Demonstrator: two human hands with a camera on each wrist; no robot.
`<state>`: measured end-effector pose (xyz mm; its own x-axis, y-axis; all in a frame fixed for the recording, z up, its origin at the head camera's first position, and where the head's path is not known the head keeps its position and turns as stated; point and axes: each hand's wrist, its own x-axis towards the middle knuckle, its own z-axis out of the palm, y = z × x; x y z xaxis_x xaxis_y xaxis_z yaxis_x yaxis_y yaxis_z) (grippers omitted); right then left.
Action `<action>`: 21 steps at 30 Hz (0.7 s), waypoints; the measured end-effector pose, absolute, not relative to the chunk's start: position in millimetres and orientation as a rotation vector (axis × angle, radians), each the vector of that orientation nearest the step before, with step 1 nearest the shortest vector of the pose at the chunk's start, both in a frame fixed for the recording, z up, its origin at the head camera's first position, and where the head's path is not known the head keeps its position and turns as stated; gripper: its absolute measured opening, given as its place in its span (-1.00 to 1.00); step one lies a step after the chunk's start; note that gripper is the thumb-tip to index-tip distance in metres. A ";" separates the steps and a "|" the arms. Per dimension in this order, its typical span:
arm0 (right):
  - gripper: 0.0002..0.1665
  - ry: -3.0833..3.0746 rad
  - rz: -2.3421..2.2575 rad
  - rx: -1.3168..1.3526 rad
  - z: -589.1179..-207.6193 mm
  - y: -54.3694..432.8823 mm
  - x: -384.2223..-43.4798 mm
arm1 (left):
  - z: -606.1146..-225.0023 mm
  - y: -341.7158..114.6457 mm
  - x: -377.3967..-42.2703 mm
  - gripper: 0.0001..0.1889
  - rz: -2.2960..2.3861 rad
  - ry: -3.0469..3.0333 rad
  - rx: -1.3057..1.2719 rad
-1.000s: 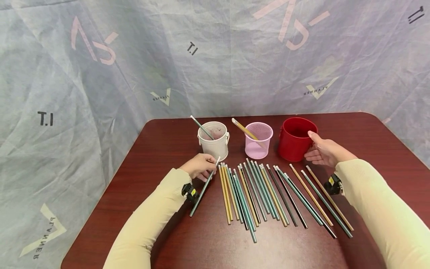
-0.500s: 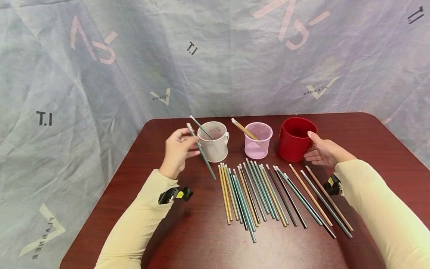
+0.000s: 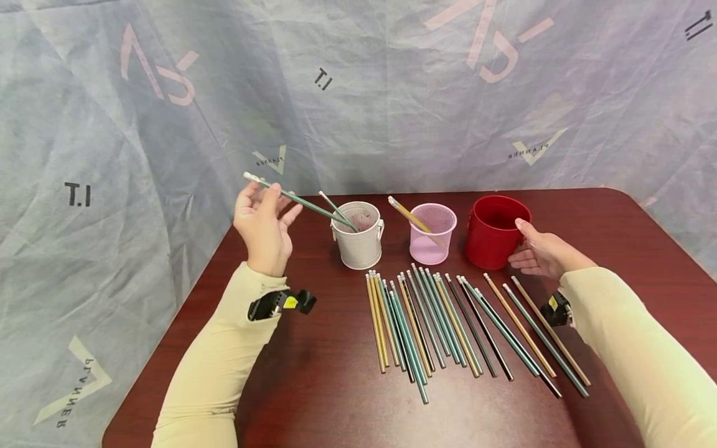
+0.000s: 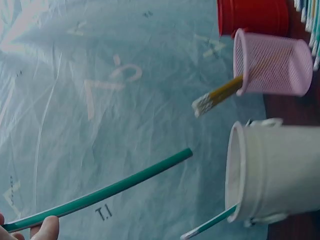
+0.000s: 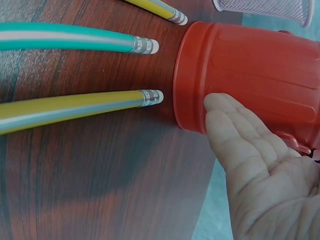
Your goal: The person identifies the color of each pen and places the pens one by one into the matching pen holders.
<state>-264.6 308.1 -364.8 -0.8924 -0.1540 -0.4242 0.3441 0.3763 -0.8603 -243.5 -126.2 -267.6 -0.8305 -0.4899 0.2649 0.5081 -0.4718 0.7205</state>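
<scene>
High at the left, my left hand pinches a green pencil near its eraser end. The pencil slants down to the right, its free end above the mouth of a white bucket. Another green pencil leans inside that bucket, eraser out. On the right, my right hand touches the side of a red bucket with fairly straight fingers, its thumb at the rim. Between the buckets stands a pink mesh cup with yellow pencils leaning in it.
Several green, yellow and black pencils lie in a loose row on the dark red table, erasers toward the containers. A grey printed cloth hangs behind the table.
My left hand has lifted the green pencil off the table left of the row, moved up and left, and turned it so its free end points at the white bucket. The right hand stays put.
</scene>
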 end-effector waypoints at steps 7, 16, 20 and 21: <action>0.08 2.206 -1.533 0.160 -364.3 308.3 -265.4 | -245.7 -131.9 -264.4 -0.80 -2.253 -1.110 0.012; 0.07 2.213 -1.526 0.153 -362.1 306.6 -265.8 | -245.9 -138.0 -288.8 -0.79 -2.251 -1.131 0.096; 0.09 2.213 -1.515 0.145 -362.7 306.8 -264.9 | -257.5 -134.5 -295.8 -0.79 -2.243 -1.188 0.142; 0.09 2.211 -1.513 0.144 -363.0 307.2 -264.7 | -260.9 -133.1 -297.1 -0.79 -2.248 -1.198 0.151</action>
